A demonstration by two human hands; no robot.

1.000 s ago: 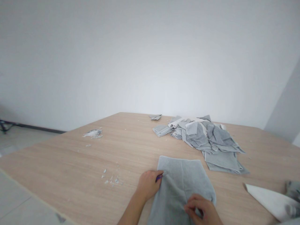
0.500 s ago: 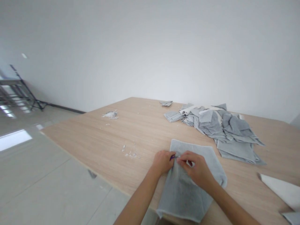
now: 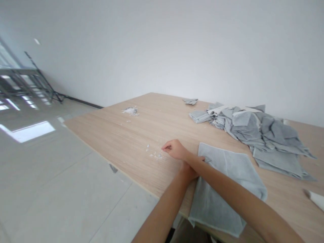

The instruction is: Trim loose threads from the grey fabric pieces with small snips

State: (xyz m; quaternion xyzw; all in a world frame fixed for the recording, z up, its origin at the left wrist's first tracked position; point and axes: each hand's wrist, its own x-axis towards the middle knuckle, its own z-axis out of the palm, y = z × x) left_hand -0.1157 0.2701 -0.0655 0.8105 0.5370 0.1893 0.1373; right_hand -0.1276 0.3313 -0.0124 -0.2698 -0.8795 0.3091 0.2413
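A grey cloth (image 3: 227, 199) lies spread at the table's front edge, its near end hanging slightly over. My left hand (image 3: 189, 171) rests at the cloth's left edge, partly hidden under my right forearm. Its visible fingertips are closed by a small pinched-up fold of the cloth. Across it reaches my right hand (image 3: 175, 149), to the left of the cloth and just above the table. Its thumb and fingers are pinched together; anything between them is too small to make out. Small white scraps (image 3: 157, 155) lie on the table close to those fingertips.
A heap of grey cloths (image 3: 249, 130) covers the right part of the wooden table (image 3: 121, 138). One folded cloth (image 3: 190, 101) lies alone at the back. A pile of whitish lint (image 3: 131, 110) sits at the far left. White material (image 3: 317, 199) shows at the right edge.
My right hand has left the cloth and moved left over my left arm to the white scraps. My left hand stays at the cloth; the purple item seen in it earlier is hidden. The view has shifted.
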